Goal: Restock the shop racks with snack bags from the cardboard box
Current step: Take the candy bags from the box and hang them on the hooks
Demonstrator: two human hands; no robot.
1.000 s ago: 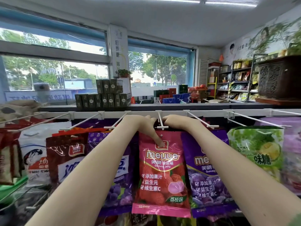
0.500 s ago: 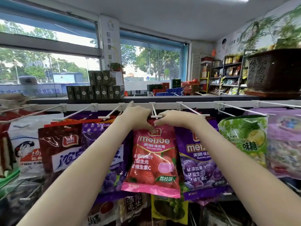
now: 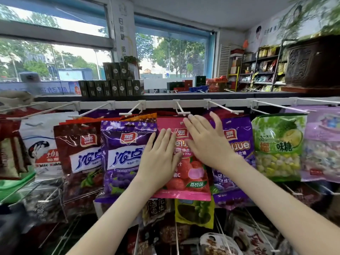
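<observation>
We no longer pinch the top of the pink bag (image 3: 191, 173) at the hook (image 3: 181, 110). It hangs there on its own in the top row, so we judge this bag stocked. Our left hand (image 3: 159, 155) and right hand (image 3: 206, 142) both lie flat on its front, fingers straight, gripping nothing, seemingly pressing it level with the purple bags (image 3: 127, 157) beside it.

At the centre of the frame the pink bag (image 3: 191, 173) reads "yake", "jelly" and, on a green tag, "荔枝味". Left of it the purple bag (image 3: 127, 155) carries "雅客 yake". The green bag (image 3: 277, 148) at right shows "味糖"; the white bag (image 3: 44, 144) at left, "White".
</observation>
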